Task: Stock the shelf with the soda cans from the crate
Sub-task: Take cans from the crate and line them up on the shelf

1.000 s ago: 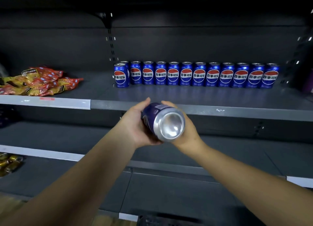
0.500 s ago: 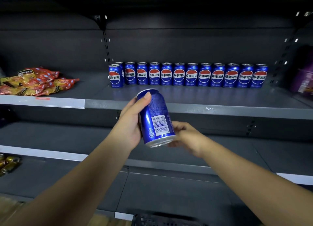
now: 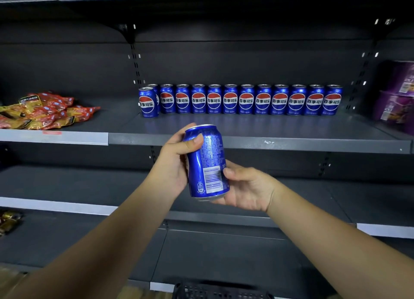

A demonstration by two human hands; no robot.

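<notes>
1. Presently, a blue soda can (image 3: 206, 162) is held upright with a slight tilt in front of the shelf (image 3: 246, 128), just below its front lip (image 3: 291, 143). It is not yet set down, and its barcode side is turned to the camera.
2. The can's upper part is gripped by the left hand (image 3: 173, 164), with the thumb laid across the wall. The base is cupped by the right hand (image 3: 248, 187), with its thumb pressed on the lower side.
3. The can is judged full, and so fairly heavy for its size. Its thin wall should be stiff while sealed, but it could be dented by a drop. The glossy skin looks slippery, so a hold round the mid-wall is advised rather than one at the rim.
4. A row of cans (image 3: 246, 100) is lined up at the back of the shelf, side by side, labels forward. A front can (image 3: 147, 102) is stood before the row's left end.
5. Snack bags (image 3: 44, 110) are piled well to the left, and purple boxes (image 3: 396, 97) are stacked at the right. Neither is in the way.
6. The lip must be cleared, and the standing cans could be knocked. Only the rim of the crate (image 3: 219, 292) is seen; its contents are hidden.
</notes>
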